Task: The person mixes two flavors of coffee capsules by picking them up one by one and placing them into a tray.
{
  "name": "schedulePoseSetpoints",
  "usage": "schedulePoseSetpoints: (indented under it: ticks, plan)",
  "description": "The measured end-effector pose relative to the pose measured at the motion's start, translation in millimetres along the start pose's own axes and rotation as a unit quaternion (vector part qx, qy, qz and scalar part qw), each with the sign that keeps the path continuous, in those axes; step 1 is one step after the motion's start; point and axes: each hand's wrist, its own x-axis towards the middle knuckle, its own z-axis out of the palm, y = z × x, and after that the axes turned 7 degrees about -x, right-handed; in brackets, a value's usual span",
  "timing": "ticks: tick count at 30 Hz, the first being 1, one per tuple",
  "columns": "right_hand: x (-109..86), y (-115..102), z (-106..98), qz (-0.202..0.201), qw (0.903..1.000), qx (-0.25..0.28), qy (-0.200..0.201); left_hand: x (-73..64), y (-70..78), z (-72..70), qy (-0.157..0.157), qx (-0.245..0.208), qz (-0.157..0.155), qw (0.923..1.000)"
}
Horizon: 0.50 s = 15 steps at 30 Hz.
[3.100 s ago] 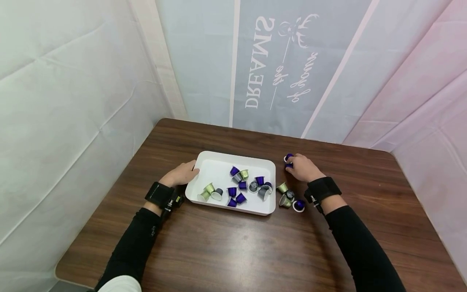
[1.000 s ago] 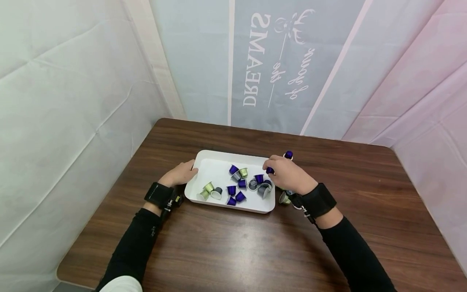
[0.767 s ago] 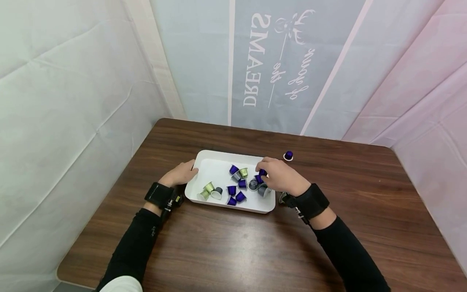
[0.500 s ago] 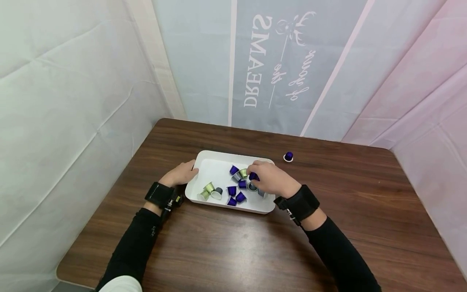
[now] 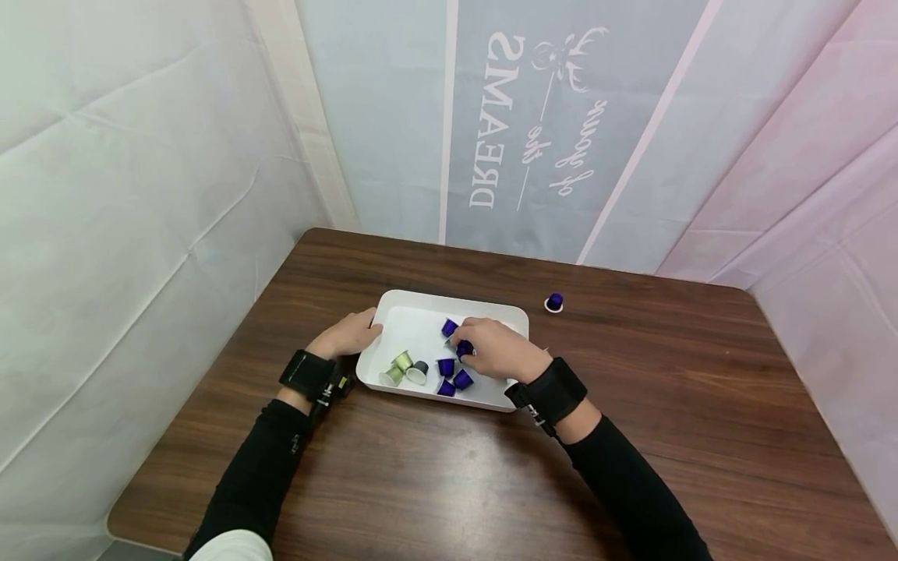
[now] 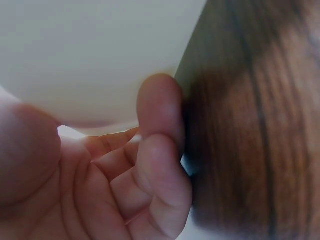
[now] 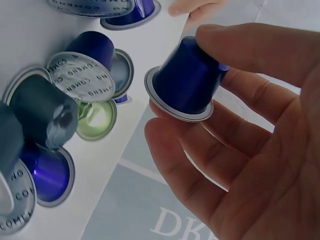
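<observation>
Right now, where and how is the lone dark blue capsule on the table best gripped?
Pinch the dark blue capsule by its body, above the rim, from above: it seems rim-down, narrower end up, apart from the tray. Its sides look reachable for the right hand, once that releases its held capsule.

Table (image 5: pixel 449 483): dark brown, wood-grained, with rounded corners, extended across the middle and lower frame. Directly on it are carried: tray (image 5: pixel 417 321), white, rectangular, round-cornered, set at the frame's centre and slanted slightly down to the right; blue capsule (image 5: pixel 555 301), pale-rimmed, stood rim-down right of centre, apart from the tray's upper right corner.
</observation>
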Motion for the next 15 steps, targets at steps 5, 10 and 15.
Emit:
schedulePoseSetpoints:
  ticks: [5,10,15]
  plan:
    - [2.7,-0.8,3.2,-0.001,1.0,0.006,-0.007,0.8,-1.0,-0.1,0.001,0.007,0.002,1.0]
    - [4.6,0.3,6.5,-0.006,1.0,0.006,-0.003,0.3,-1.0,0.0,0.002,0.005,0.001,1.0]
    - [4.3,0.2,4.8,-0.013,0.9999,0.004,0.0,-0.5,0.7,-0.3,0.001,0.005,-0.005,1.0]
